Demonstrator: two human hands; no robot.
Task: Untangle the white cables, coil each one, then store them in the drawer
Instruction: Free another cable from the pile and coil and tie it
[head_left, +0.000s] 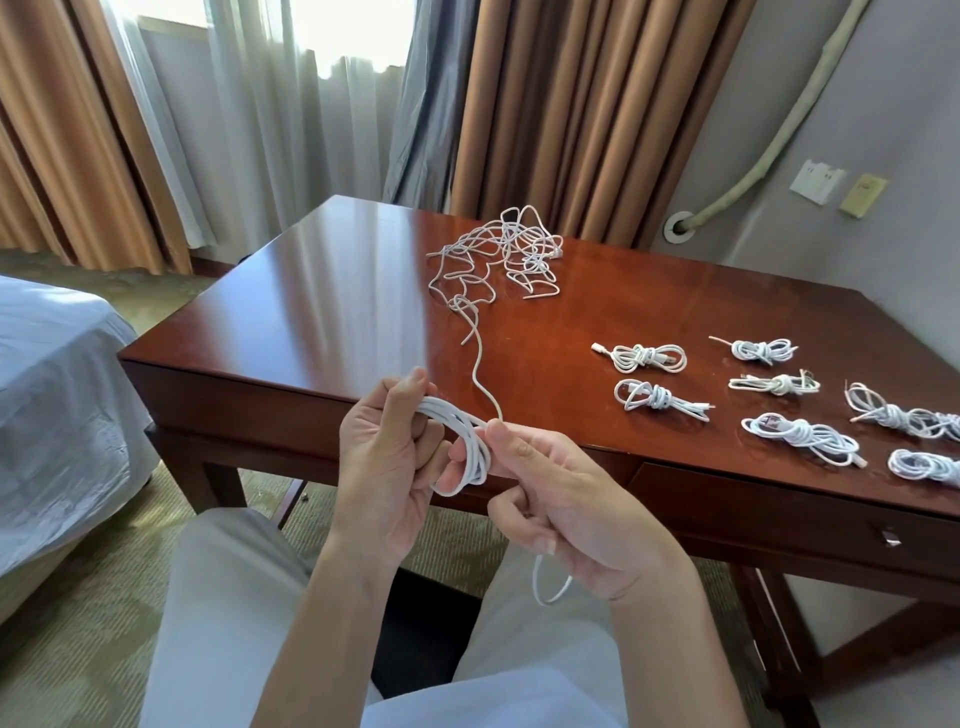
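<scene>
At frame centre the left hand (387, 457) curls its fingers around a half-wound white cable coil (462, 452), while the right hand (566, 499) pinches the strand feeding in from the tangle (501, 254) at upper centre of the worktop (322, 291). Keeping each loop equal and the feed lightly taut should keep the coil tidy. The finished bundles (649, 358) at right run off the frame edge, and the drawer (779, 514) at lower right is closed, its inside unseen.

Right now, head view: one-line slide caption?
Left hand holds a half-wound coil, right hand feeds cable from the tangle; seven coiled cables on the desk.
</scene>
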